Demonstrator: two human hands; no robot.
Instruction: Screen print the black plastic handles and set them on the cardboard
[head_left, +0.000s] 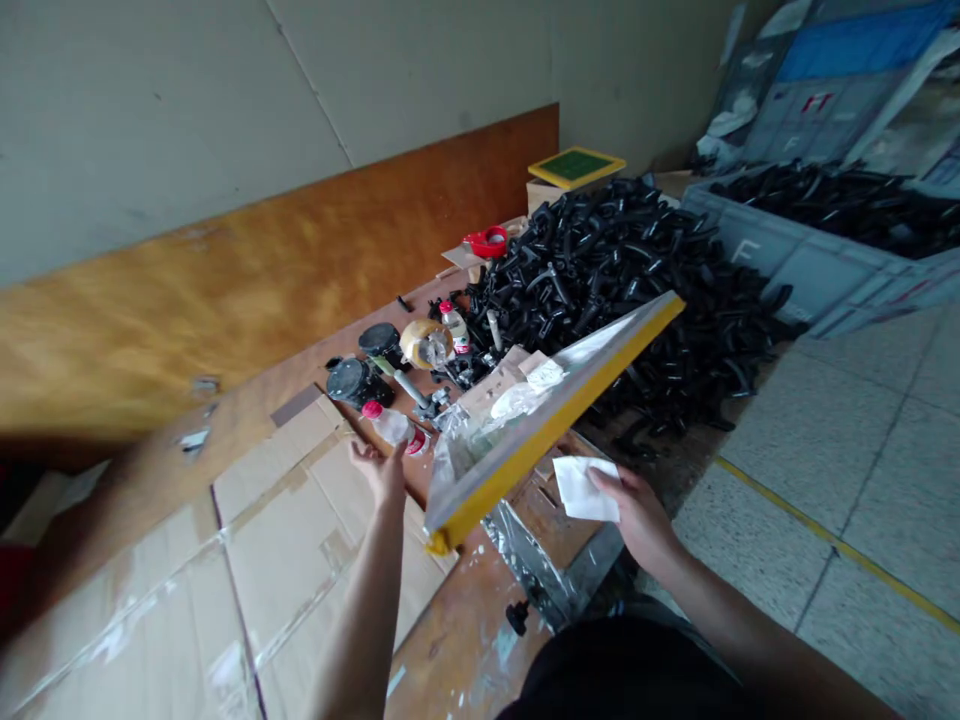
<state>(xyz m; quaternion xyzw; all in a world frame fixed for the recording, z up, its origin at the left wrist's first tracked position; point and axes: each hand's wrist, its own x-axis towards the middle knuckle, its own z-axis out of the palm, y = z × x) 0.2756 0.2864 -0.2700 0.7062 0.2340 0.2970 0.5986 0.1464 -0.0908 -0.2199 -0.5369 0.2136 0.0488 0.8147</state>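
My left hand (381, 472) is over the edge of the cardboard, fingers apart and nothing in it. Just beyond it lies a clear plastic bottle (391, 426) with a red cap. In my right hand (637, 508) is a folded white piece of cloth or paper (577, 488), pinched at its right edge. Between my hands a yellow-edged screen printing frame (555, 425) stands tilted up, with white material and plastic film on its upper side. Beneath the frame is a box-like base (559, 535) wrapped in clear film.
Flattened cardboard (292, 540) covers the table's left part. Behind the frame stand dark tubs (358, 382), a tape roll (426, 345) and a second bottle (454, 328). A large heap of black plastic parts (600, 260) borders a grey crate (780, 255) at right.
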